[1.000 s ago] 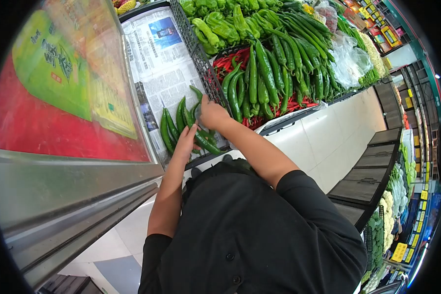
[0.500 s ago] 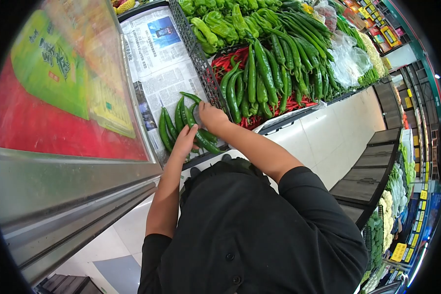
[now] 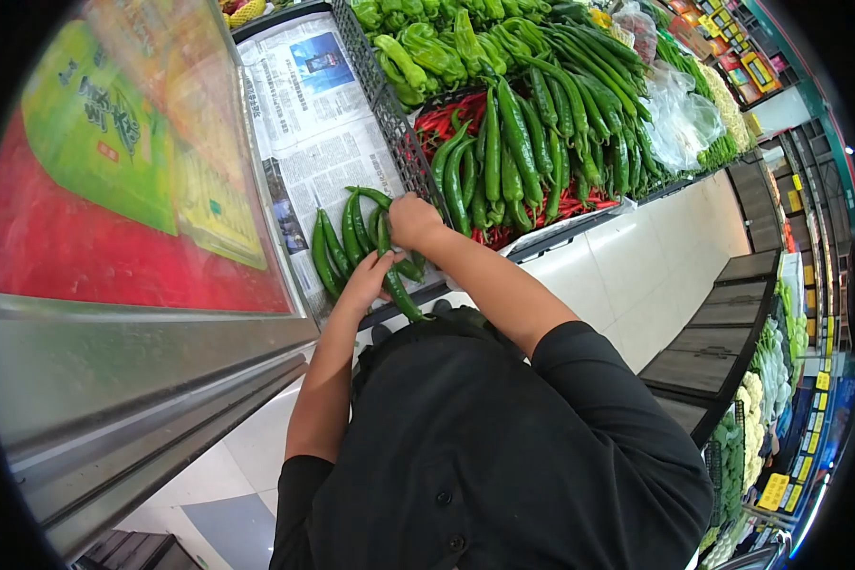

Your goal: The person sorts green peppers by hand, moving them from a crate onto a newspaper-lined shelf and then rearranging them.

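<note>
At the near end of the crate point(image 3: 387, 100), the left hand's point(image 3: 367, 281) grip, closed around a long pepper point(image 3: 403, 295), has swung its tip out past the rim while the right hand's point(image 3: 415, 224) grip pinches a curved pepper point(image 3: 370, 196) inside, so neither seems laid down yet.

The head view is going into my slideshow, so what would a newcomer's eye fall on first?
Probably the heap of glossy green peppers at upper centre, lying over bright red chillies. Left of it, the left hand grasps a long pepper at the near end of a newspaper-lined black crate, with the right hand close by. At far left, a large red and green panel also stands out.
</note>
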A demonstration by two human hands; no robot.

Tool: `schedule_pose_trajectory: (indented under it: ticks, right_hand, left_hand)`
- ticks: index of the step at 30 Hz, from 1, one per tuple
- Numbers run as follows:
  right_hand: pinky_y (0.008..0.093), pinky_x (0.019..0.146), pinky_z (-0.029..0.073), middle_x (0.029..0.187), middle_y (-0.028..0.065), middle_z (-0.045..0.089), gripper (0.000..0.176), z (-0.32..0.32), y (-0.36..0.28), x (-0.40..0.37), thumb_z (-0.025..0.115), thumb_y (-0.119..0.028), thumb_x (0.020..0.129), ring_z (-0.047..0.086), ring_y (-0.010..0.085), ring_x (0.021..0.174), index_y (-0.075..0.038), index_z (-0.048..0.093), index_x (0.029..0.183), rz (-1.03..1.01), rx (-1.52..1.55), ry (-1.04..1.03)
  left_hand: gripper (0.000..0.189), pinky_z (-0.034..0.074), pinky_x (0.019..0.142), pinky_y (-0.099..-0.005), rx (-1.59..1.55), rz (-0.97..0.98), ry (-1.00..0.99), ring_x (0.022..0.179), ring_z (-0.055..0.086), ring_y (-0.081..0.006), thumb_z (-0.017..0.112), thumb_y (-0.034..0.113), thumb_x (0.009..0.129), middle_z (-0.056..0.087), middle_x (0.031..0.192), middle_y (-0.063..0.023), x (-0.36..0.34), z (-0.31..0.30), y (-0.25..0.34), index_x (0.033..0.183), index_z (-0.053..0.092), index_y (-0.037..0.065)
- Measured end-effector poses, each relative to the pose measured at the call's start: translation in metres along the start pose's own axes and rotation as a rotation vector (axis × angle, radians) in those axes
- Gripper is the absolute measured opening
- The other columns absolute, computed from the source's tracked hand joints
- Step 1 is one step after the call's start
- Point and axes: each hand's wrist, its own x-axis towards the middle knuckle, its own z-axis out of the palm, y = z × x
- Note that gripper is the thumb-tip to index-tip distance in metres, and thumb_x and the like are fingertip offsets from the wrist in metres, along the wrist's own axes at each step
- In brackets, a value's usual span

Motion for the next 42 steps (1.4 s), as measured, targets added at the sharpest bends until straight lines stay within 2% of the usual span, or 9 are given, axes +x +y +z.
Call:
schedule_pose_trajectory:
  ticks: [7, 10, 16, 20, 22, 28, 32, 37, 42]
  right_hand:
    - [0.0497, 0.089, 0.055, 0.109, 0.0305, 0.066, 0.049, -0.001, 0.015, 0.0, 0.072, -0.028, 0.077, 0.068, 0.0466, 0.099, 0.005, 0.06, 0.109, -0.08, 0.192, 0.067]
    - [0.0496, 0.09, 0.056, 0.105, 0.0291, 0.069, 0.046, -0.01, 0.013, -0.008, 0.072, -0.021, 0.077, 0.069, 0.0453, 0.098, 0.007, 0.057, 0.11, -0.023, 0.291, 0.035]
    - [0.0496, 0.085, 0.057, 0.096, 0.0281, 0.069, 0.051, -0.011, 0.004, -0.024, 0.074, -0.014, 0.082, 0.07, 0.044, 0.096, 0.006, 0.045, 0.119, -0.058, 0.224, 0.165]
    - [0.0484, 0.085, 0.058, 0.099, 0.0282, 0.07, 0.054, -0.005, 0.001, -0.024, 0.075, -0.017, 0.084, 0.07, 0.0422, 0.097, 0.006, 0.043, 0.12, -0.039, 0.156, 0.083]
    - [0.0494, 0.084, 0.057, 0.102, 0.0281, 0.069, 0.06, 0.01, 0.005, -0.017, 0.077, -0.024, 0.085, 0.07, 0.0431, 0.098, 0.007, 0.041, 0.122, -0.034, 0.132, 0.043]
    - [0.0493, 0.084, 0.057, 0.107, 0.0306, 0.067, 0.082, 0.038, 0.008, -0.013, 0.075, -0.023, 0.087, 0.069, 0.0456, 0.098, 0.014, 0.027, 0.142, -0.022, 0.147, 0.056]
    - [0.0508, 0.082, 0.057, 0.114, 0.0326, 0.063, 0.081, 0.035, 0.01, -0.022, 0.074, -0.021, 0.086, 0.069, 0.0473, 0.095, 0.013, 0.026, 0.142, -0.073, 0.145, 0.092]
    - [0.0512, 0.08, 0.058, 0.117, 0.0303, 0.06, 0.081, 0.04, 0.01, -0.025, 0.074, -0.019, 0.085, 0.069, 0.0468, 0.093, 0.006, 0.026, 0.145, -0.113, 0.083, 0.133]
    - [0.0518, 0.079, 0.058, 0.121, 0.0278, 0.055, 0.063, 0.037, 0.009, -0.038, 0.069, -0.021, 0.087, 0.069, 0.0472, 0.089, -0.008, 0.042, 0.142, -0.153, 0.108, 0.147]
  left_hand:
    - [0.053, 0.055, 0.052, -0.0312, -0.075, -0.004, 0.021, 0.095, 0.074, -0.025, 0.045, 0.042, 0.106, 0.063, 0.137, -0.0115, 0.002, -0.003, -0.011, 0.138, 0.044, -0.001]
    - [0.055, 0.055, 0.053, -0.0309, -0.079, -0.006, 0.019, 0.1, 0.073, -0.0258, 0.044, 0.042, 0.107, 0.062, 0.139, -0.0123, 0.001, -0.003, -0.012, 0.14, 0.042, -0.001]
    - [0.054, 0.055, 0.053, -0.0297, -0.089, 0.001, 0.003, 0.108, 0.07, -0.0252, 0.043, 0.042, 0.107, 0.061, 0.14, -0.0127, 0.002, -0.003, -0.013, 0.142, 0.042, 0.001]
    - [0.053, 0.054, 0.052, -0.0289, -0.119, 0.007, -0.001, 0.11, 0.069, -0.0244, 0.044, 0.042, 0.108, 0.061, 0.139, -0.0118, 0.001, -0.002, -0.011, 0.143, 0.043, 0.002]
    - [0.054, 0.054, 0.053, -0.0286, -0.138, 0.013, 0.002, 0.108, 0.07, -0.0242, 0.045, 0.042, 0.108, 0.062, 0.138, -0.0112, 0.002, -0.002, -0.012, 0.144, 0.043, 0.002]
    - [0.051, 0.052, 0.051, -0.0269, -0.143, 0.107, 0.056, 0.101, 0.072, -0.0227, 0.045, 0.042, 0.108, 0.064, 0.133, -0.011, -0.005, 0.001, -0.012, 0.139, 0.049, 0.002]
    - [0.048, 0.052, 0.051, -0.0254, -0.125, 0.148, 0.113, 0.089, 0.074, -0.0209, 0.045, 0.041, 0.108, 0.067, 0.126, -0.0133, -0.003, -0.01, -0.021, 0.135, 0.053, 0.002]
    - [0.049, 0.047, 0.051, -0.0231, -0.119, 0.164, 0.21, 0.088, 0.074, -0.0169, 0.046, 0.04, 0.108, 0.072, 0.109, -0.0129, -0.012, -0.006, -0.012, 0.133, 0.055, -0.001]
    - [0.048, 0.046, 0.052, -0.0232, -0.12, 0.172, 0.28, 0.082, 0.072, -0.0142, 0.048, 0.039, 0.108, 0.071, 0.105, -0.0107, -0.009, -0.002, -0.015, 0.136, 0.055, 0.001]
